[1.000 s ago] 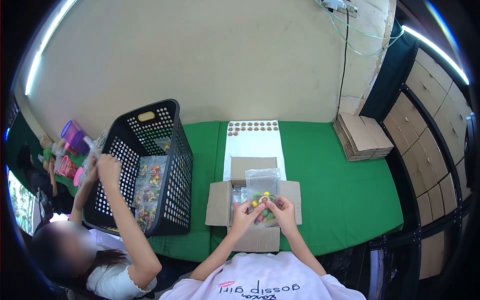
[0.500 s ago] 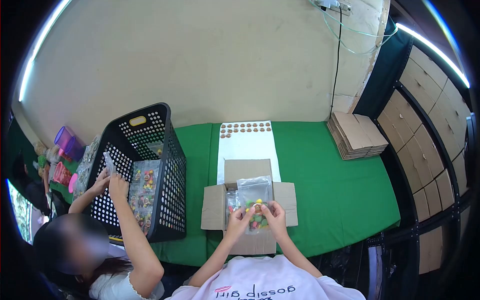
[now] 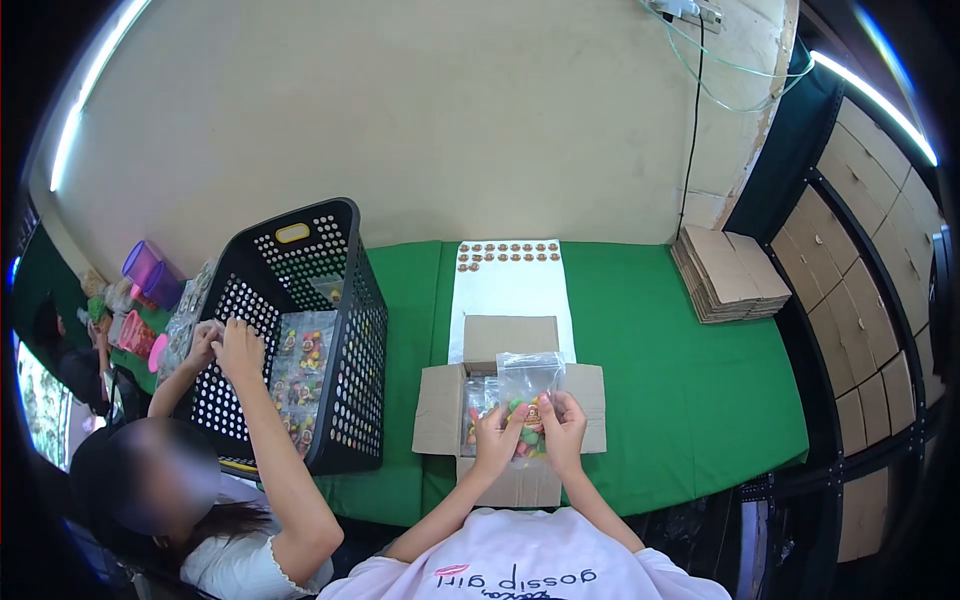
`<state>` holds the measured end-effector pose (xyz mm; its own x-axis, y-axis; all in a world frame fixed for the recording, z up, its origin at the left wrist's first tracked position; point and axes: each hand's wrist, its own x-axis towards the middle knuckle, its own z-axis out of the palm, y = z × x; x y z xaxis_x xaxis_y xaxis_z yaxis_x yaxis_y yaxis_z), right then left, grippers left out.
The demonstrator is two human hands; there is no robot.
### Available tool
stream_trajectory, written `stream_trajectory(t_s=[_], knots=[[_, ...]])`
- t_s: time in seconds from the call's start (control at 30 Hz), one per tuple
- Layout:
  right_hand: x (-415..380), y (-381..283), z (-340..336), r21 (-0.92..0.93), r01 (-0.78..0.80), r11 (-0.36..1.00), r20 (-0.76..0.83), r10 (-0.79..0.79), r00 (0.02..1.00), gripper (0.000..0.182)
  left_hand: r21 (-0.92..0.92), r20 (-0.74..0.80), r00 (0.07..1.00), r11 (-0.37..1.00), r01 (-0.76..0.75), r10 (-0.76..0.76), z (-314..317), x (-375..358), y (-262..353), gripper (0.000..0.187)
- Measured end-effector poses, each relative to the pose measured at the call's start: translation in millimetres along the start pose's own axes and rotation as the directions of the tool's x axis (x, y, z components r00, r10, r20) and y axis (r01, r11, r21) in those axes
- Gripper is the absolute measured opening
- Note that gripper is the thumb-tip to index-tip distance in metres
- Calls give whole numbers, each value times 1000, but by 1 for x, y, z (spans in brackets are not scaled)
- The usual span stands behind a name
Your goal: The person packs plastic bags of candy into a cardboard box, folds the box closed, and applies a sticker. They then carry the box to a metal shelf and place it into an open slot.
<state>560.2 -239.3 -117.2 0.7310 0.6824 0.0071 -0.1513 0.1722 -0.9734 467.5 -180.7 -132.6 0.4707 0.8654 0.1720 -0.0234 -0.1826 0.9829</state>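
My left hand [image 3: 498, 440] and my right hand [image 3: 563, 430] grip a clear zip bag [image 3: 530, 375] of colourful sweets from its two sides, fingers closed on it. A round brown sticker [image 3: 533, 412] shows on the bag's front between my thumbs. The bag is upright above an open cardboard box [image 3: 438, 410] with its flaps folded out. Inside the box, to the left of the held bag, lies another clear bag [image 3: 480, 397]. Behind the box, a white sheet [image 3: 510, 300] carries rows of brown round stickers.
A black basket [image 3: 345, 370] with bagged sweets [image 3: 305, 350] stands at the left, where a co-worker's hands [image 3: 235, 350] are over it. Flattened cardboard boxes [image 3: 735, 270] are stacked at the right of the green table [image 3: 680, 400]. Purple and pink containers [image 3: 160, 285] stand farther left.
The camera view has shifted slightly, moving the scene to the right. My hands still hold the bag, with my fingers shifted a little on it. The co-worker's hands have moved slightly.
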Motion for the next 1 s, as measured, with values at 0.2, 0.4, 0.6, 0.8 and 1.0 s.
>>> stream_trajectory(t_s=[0.2, 0.4, 0.6, 0.8, 1.0], knots=[[5, -8, -4, 136, -58, 989, 62, 50, 997, 22, -85, 51, 990, 987, 137, -133, -9, -7, 7, 32], [-6, -23, 3, 46, 42, 998, 96, -46, 994, 21, -22, 35, 999, 1000, 9, -8, -9, -2, 36, 25], [-5, -21, 2, 52, -1, 999, 35, -1, 999, 18, 118, 47, 986, 980, -162, 158, -7, 2, 24, 22], [0, -13, 1, 56, -28, 998, 67, 24, 997, 18, 116, 44, 995, 988, -98, 93, -10, -2, 17, 26], [-3, -22, 2, 74, -14, 997, 144, 3, 990, 21, 100, 129, 955, 961, 257, -269, -15, 1, 41, 27]])
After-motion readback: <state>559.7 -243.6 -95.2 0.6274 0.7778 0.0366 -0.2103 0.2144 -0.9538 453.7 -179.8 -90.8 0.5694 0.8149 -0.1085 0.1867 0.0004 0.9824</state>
